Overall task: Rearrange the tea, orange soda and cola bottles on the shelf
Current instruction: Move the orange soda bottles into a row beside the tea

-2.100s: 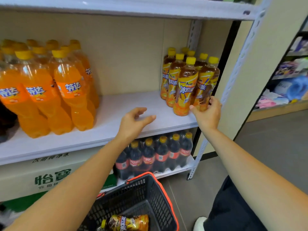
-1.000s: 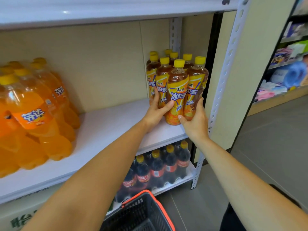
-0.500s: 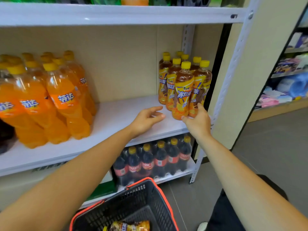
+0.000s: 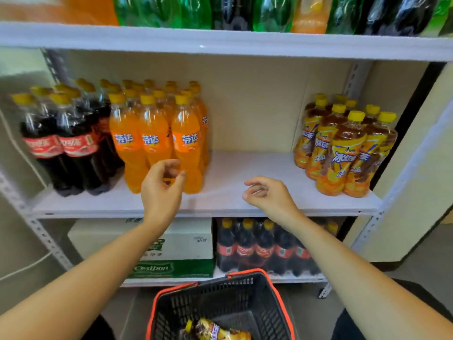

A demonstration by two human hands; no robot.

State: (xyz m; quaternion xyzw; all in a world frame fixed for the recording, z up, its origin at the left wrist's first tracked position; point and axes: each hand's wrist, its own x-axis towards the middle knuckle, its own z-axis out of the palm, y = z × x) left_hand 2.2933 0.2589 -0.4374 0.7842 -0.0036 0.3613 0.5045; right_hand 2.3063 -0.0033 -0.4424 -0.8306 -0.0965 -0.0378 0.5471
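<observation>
Three groups of bottles stand on the middle shelf (image 4: 245, 168): cola (image 4: 61, 143) at the left, orange soda (image 4: 152, 138) just beside it, and tea (image 4: 343, 148) well apart at the right end. Both hands hold nothing, fingers loosely curled: the left hand (image 4: 163, 190) hovers in front of the orange soda, the right hand (image 4: 268, 195) over the shelf's bare middle. Below, a basket (image 4: 220, 298) holds one lying bottle (image 4: 215, 331).

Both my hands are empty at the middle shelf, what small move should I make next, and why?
Probably reach the left hand forward and take the front orange soda bottle: that hand hangs empty and loosely curled just before it, while the right hand hovers over the bare stretch of shelf, well apart from the tea bottles.
</observation>
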